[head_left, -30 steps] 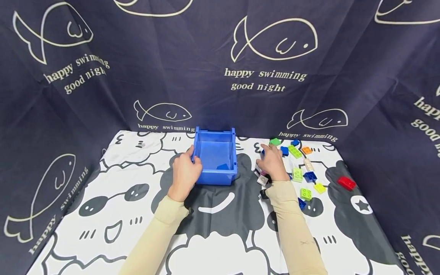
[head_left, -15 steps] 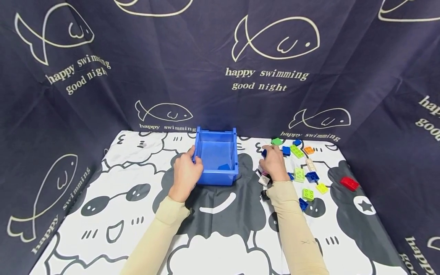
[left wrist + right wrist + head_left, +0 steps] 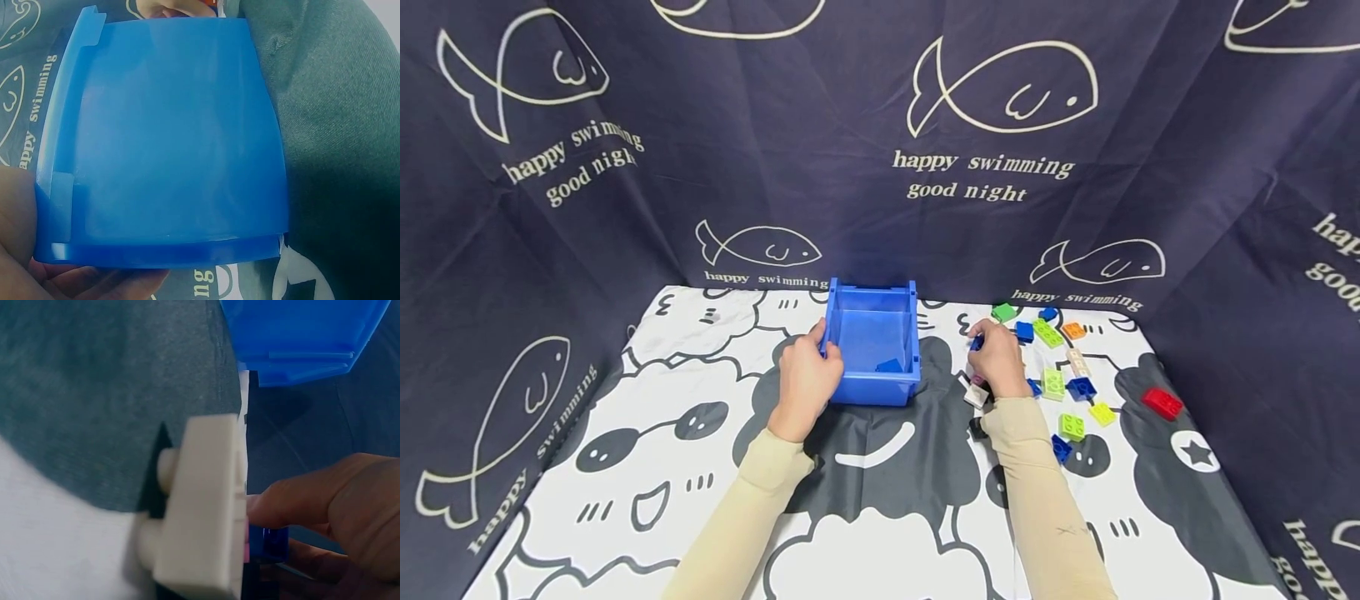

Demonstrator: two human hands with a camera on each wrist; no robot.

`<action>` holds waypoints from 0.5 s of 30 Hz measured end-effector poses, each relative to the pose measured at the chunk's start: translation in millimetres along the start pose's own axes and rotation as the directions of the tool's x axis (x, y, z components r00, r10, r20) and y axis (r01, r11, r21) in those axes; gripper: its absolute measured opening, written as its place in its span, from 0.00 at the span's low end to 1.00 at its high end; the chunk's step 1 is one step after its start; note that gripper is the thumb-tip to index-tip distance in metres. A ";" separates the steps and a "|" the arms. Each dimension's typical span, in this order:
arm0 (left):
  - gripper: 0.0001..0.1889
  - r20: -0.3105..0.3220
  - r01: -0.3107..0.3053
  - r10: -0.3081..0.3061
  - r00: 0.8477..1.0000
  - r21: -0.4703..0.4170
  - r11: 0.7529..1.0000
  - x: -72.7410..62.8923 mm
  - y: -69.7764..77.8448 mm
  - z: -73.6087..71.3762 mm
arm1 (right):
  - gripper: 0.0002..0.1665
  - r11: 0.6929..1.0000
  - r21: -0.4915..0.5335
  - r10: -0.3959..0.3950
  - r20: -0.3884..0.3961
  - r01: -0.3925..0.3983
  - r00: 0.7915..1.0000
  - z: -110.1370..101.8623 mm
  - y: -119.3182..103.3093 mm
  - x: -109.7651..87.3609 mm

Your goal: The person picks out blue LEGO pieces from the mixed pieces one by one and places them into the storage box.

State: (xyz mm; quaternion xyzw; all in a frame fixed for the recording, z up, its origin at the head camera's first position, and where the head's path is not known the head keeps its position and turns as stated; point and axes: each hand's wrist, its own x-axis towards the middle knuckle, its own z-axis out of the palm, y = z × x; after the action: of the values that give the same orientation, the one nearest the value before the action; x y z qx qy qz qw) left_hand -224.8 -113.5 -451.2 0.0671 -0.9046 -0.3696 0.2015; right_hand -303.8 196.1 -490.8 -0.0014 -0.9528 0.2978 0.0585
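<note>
A blue plastic bin stands on the patterned cloth, with a blue piece lying on its floor. My left hand grips the bin's left wall, thumb on the near side and fingers curled round the edge. To the right of the bin, my right hand pinches a blue toy brick between thumb and fingers. A white brick looms large in the right wrist view, lying on its side close to that hand. Part of a pink brick shows beside the palm.
Several bricks lie scattered right of the right hand, among them a green one, a lime one, an orange one and a red one. A dark curtain rises behind the cloth-covered table.
My right hand's fingers have drawn together round the blue brick, with little travel of the arm. The left hand and the bin have stayed in place.
</note>
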 end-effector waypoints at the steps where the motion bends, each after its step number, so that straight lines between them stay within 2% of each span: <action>1: 0.26 0.002 0.003 -0.003 1.000 0.001 1.000 0.0 0.1 -0.1 | 0.21 1.000 0.002 0.002 -0.001 -0.002 1.000 -0.4 -0.6 -0.2; 10: 0.26 0.010 0.005 -0.005 1.000 -0.006 1.000 -0.3 0.7 -0.7 | 0.22 1.000 -0.003 -0.002 -0.006 0.002 1.000 -3.9 -5.1 -1.0; 15: 0.26 0.011 0.002 -0.002 1.000 -0.009 1.000 -0.6 0.8 -0.8 | 0.21 0.999 0.018 -0.038 -0.039 0.039 0.999 -9.7 -9.3 -3.3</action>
State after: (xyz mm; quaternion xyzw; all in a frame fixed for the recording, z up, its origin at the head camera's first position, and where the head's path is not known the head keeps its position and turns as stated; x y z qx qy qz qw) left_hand -223.9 -113.3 -450.3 0.0652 -0.9039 -0.3744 0.1966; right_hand -299.1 193.8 -478.0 0.0117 -0.9486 0.3053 0.0826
